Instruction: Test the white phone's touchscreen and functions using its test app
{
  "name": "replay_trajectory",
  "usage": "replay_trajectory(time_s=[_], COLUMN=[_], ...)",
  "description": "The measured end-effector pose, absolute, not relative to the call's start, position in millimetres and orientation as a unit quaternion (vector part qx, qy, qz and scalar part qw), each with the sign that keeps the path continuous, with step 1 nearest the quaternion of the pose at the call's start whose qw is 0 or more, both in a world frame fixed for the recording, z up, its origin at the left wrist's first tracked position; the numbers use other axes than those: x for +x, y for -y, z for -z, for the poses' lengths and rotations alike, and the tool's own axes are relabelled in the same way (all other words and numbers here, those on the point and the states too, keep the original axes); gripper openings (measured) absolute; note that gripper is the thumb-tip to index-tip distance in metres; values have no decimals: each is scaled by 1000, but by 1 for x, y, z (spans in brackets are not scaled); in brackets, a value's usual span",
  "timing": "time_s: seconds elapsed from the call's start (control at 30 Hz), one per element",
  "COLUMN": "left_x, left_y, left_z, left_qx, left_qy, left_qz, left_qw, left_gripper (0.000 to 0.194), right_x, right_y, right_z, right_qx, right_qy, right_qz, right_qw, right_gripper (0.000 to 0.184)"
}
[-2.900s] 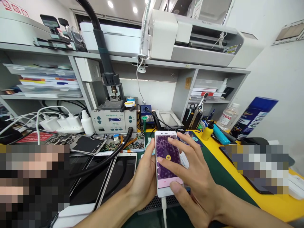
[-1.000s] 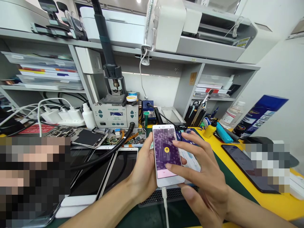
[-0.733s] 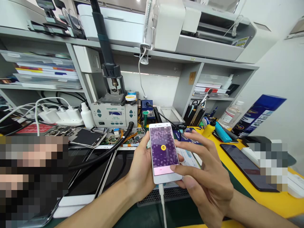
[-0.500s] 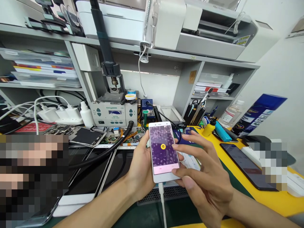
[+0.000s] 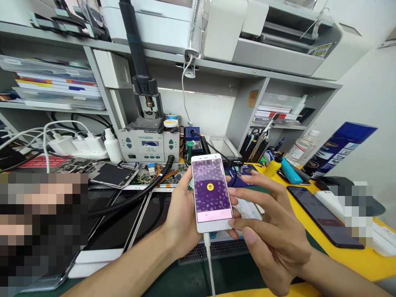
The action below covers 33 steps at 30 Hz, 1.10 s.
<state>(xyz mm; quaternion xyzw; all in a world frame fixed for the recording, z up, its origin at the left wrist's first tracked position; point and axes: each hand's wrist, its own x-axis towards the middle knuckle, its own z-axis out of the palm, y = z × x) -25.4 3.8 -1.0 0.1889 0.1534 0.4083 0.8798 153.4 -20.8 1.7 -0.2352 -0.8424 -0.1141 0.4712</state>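
A white smartphone (image 5: 213,196) lies tilted in my left hand (image 5: 182,222), whose fingers wrap behind it and show at its right edge. Its lit screen has a purple pattern, a yellow round icon in the middle and a pink strip at the bottom. A white charging cable (image 5: 209,258) is plugged into its lower end. My right hand (image 5: 275,231) hovers at the phone's right side with fingers spread, holding nothing. The index fingertip is by the phone's lower right corner; whether it touches cannot be made out.
Behind the phone stand a hot-air station (image 5: 150,146) and a tray of circuit boards (image 5: 148,175). A thick black hose (image 5: 136,198) crosses several dark screens at left. A black phone (image 5: 321,214), a yellow bottle (image 5: 273,166) and a blue spray can (image 5: 340,148) are at right.
My right index finger has slid from the screen down to the phone's lower right corner. The phone sits a little further left and higher. The camera view has tipped slightly downward.
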Motion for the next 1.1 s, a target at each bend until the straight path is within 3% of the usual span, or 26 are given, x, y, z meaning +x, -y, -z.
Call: replay_trajectory(time_s=[0.37,0.93,1.1], left_x=[-24,-22,-22], left_y=[-5,0,1], left_z=[2,3,3], left_qx=[220,224,227], left_qy=[-133,-171,-174], left_qz=[-413,-424,-421], left_qw=[874,860,861], left_gripper=[72,62,64], right_x=[156,156,157], right_y=[15,2,2], right_z=[1,5,5], right_qx=[-283,-386,-375], right_qy=[803,814,810], right_qz=[103,68,87], right_qw=[515,429,443], right_gripper=[30,50,53])
